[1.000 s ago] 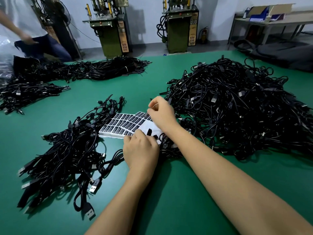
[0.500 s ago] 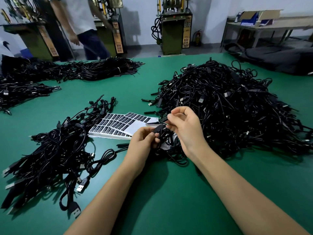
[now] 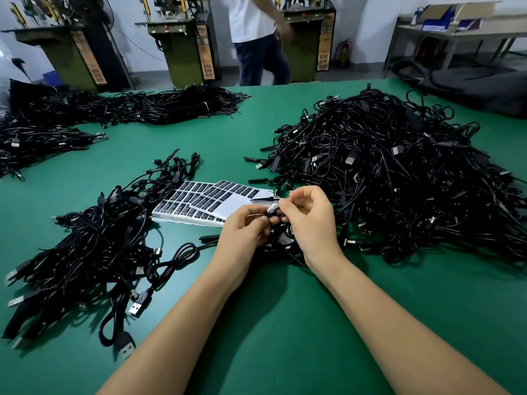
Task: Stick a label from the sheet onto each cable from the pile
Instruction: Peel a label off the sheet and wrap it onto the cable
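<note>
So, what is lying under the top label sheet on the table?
Under the label sheet more sheets show, fanned out at its left and near edges. How many is hidden. The green table lies below them.

A green table (image 3: 271,337) carries a big cable pile (image 3: 399,178) at right, a smaller cable heap (image 3: 94,252) at left, label sheets (image 3: 205,202) between them, and more cable bundles (image 3: 128,109) at the far edge
</note>
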`<state>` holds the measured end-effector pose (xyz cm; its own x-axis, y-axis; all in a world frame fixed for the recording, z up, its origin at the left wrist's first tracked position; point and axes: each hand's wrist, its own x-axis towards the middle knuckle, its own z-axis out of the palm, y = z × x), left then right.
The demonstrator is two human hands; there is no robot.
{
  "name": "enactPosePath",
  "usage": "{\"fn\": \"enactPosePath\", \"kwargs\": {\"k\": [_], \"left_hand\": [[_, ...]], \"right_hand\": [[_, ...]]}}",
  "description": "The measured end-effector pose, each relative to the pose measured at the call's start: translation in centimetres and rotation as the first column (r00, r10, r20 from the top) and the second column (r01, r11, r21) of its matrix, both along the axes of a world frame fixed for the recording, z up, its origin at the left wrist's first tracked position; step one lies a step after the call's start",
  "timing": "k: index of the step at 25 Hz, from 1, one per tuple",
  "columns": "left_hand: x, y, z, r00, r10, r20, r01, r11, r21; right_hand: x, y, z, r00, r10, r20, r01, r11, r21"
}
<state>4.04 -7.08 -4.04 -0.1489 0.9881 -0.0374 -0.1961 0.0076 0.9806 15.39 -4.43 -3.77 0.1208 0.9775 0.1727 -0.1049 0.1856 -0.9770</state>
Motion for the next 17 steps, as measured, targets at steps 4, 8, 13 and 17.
{"fn": "enactPosePath", "kwargs": {"k": [4, 8, 13, 17], "left_hand": [[0.19, 0.00, 0.22, 1.000, 0.002, 0.004, -0.002, 1.000, -0.015], [0.16, 0.06, 0.37, 0.998, -0.021, 0.062, 0.023, 0.999, -0.026], [0.17, -0.06, 0.50, 0.997, -0.047, 0.063, 0.047, 0.999, -0.007], [0.05, -0.17, 0.47, 0.998, -0.051, 0.033, 0.050, 0.999, 0.014]], "right_hand": [[-0.10, 0.10, -0.20, 0.998, 0.013, 0.060, -0.013, 1.000, 0.003], [-0.18, 0.20, -0.22, 0.995, 0.028, 0.091, -0.028, 1.000, -0.006], [-0.11, 0.18, -0.17, 0.993, 0.044, 0.106, -0.044, 0.999, -0.005], [-0.10, 0.23, -0.10, 0.992, 0.055, 0.111, -0.055, 0.998, -0.002]]}}
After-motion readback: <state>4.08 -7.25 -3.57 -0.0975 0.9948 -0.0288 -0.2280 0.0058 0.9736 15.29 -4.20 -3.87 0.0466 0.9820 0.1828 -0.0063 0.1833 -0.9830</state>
